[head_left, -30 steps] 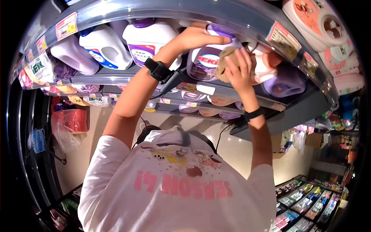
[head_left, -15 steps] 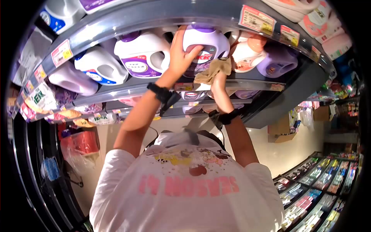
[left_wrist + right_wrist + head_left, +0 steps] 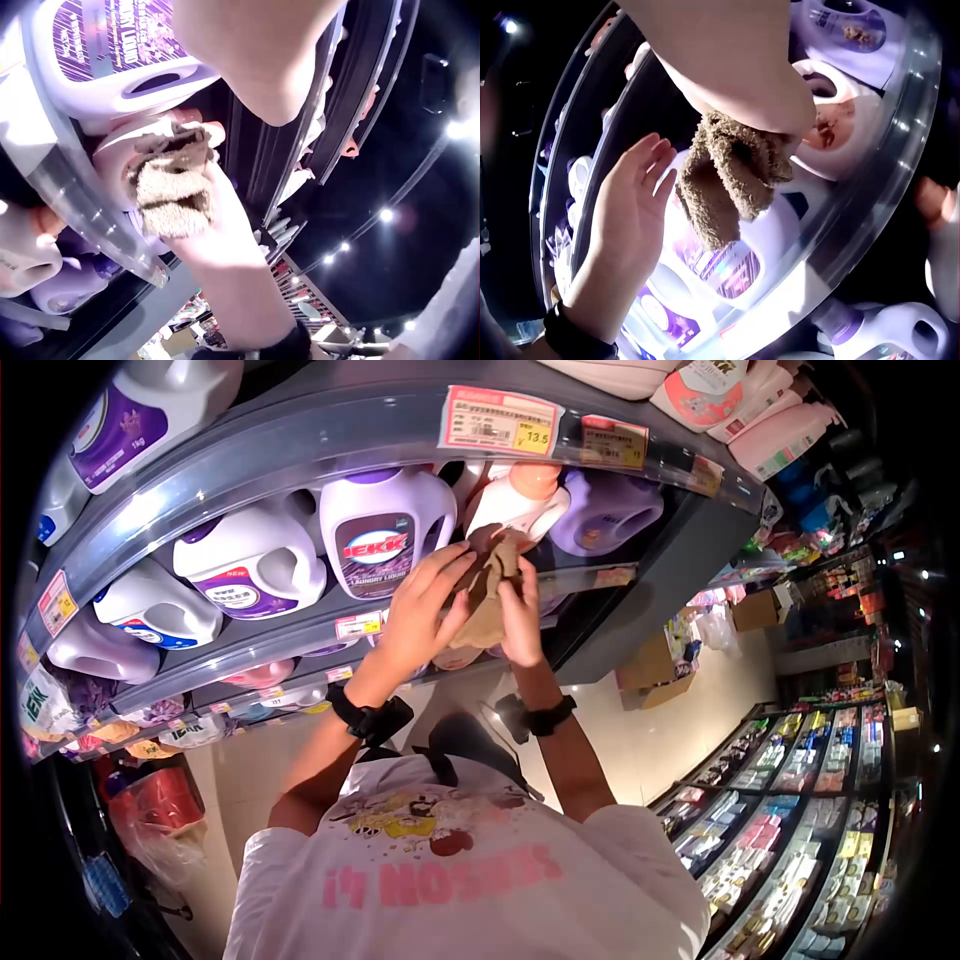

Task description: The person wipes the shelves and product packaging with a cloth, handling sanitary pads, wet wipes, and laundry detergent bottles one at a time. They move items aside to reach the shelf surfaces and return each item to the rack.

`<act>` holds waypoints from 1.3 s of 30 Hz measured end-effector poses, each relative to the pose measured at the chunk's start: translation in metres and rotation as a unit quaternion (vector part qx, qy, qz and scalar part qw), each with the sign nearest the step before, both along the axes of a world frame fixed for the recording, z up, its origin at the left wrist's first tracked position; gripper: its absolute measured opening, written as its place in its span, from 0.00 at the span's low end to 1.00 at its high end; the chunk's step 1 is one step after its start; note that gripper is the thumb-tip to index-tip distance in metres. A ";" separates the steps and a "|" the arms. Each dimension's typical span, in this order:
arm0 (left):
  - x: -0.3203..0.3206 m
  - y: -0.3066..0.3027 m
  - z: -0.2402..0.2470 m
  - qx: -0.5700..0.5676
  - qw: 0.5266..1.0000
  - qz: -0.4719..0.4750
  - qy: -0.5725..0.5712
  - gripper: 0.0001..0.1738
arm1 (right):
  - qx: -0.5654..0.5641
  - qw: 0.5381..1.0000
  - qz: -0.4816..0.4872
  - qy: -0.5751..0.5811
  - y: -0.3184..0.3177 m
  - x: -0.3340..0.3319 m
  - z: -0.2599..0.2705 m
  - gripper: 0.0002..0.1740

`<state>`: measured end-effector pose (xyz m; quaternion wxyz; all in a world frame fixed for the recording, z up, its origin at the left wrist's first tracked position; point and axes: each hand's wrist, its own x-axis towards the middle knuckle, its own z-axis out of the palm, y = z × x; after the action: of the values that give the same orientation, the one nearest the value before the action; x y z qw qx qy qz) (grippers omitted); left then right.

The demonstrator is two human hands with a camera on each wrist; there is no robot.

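Shop shelving (image 3: 250, 460) stocked with detergent jugs (image 3: 380, 545) fills the background. In front of it, the right hand (image 3: 520, 622) grips a bunched brown cloth (image 3: 488, 585). The left hand (image 3: 422, 618), with fingers straight, lies just beside the cloth.

Grey metal shelves (image 3: 300, 450) carry price tags (image 3: 497, 422) along their front edges. A pale floor (image 3: 690, 710) runs toward further aisles (image 3: 800, 800). Spotlights (image 3: 386, 215) shine overhead.
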<state>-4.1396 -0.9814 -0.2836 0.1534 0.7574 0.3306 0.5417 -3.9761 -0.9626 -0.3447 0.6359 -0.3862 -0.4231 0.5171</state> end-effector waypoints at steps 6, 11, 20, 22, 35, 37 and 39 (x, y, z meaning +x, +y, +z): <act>0.069 0.062 0.020 0.021 0.997 0.070 0.035 0.35 | 0.025 0.999 -0.048 0.003 0.037 0.080 0.030 0.25; 0.108 0.141 -0.004 -0.089 0.987 0.050 -0.121 0.27 | 0.082 0.995 0.026 -0.042 0.060 0.118 0.051 0.24; 0.112 0.113 -0.030 -0.041 0.973 0.088 -0.210 0.28 | 0.382 0.797 0.059 -0.465 0.107 0.063 0.111 0.19; 0.095 0.115 -0.032 -0.074 0.974 0.211 0.022 0.32 | 0.384 0.832 0.104 -0.386 0.108 0.051 0.122 0.15; 0.088 0.090 -0.001 -0.108 0.966 0.214 -0.098 0.34 | 0.077 0.983 0.153 -0.071 0.134 0.066 0.053 0.14; 0.088 0.085 0.001 -0.109 0.968 0.210 -0.086 0.34 | 0.058 0.981 0.170 -0.070 0.135 0.075 0.044 0.15; 0.089 0.081 0.002 -0.103 0.973 0.201 -0.053 0.35 | 0.044 0.978 0.182 -0.094 0.128 0.080 0.057 0.16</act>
<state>-4.0511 -0.9005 -0.2819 0.1356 0.6260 0.5214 0.5638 -3.8965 -0.8343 -0.2881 0.5048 -0.3212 -0.5665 0.5667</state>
